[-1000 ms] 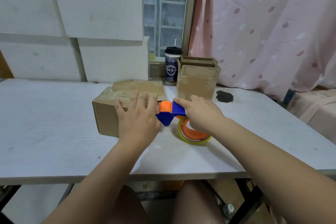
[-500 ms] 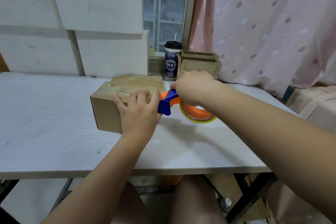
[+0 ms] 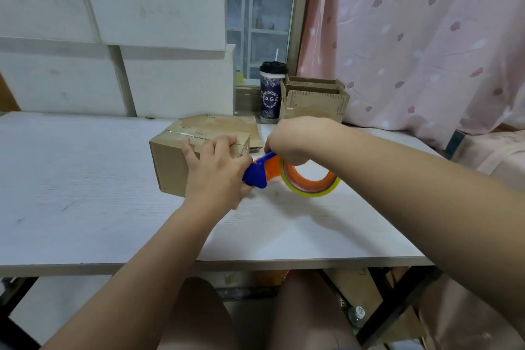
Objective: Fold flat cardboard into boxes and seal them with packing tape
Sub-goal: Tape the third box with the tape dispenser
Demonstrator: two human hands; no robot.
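A closed brown cardboard box (image 3: 170, 162) lies on the white table (image 3: 85, 193), with tape along its top seam. My left hand (image 3: 216, 167) lies over the box's near right corner, fingers spread on the top and palm against the side. My right hand (image 3: 295, 139) grips a tape dispenser (image 3: 284, 173) with a blue cutter, orange frame and a yellowish tape roll. The blue cutter end sits against the box's right end, beside my left hand. The roll hangs just above the table.
Flat cardboard (image 3: 227, 122) lies behind the box. Two open cardboard boxes (image 3: 315, 102) and a dark lidded cup (image 3: 271, 94) stand at the table's back edge by the window. White foam panels (image 3: 113, 37) line the back wall. A pink curtain (image 3: 412, 37) hangs at the right.
My right hand has lifted the dispenser off the table and tilted it, with the cutter staying at the box's right end. My left hand slid down lower over the box's right corner.
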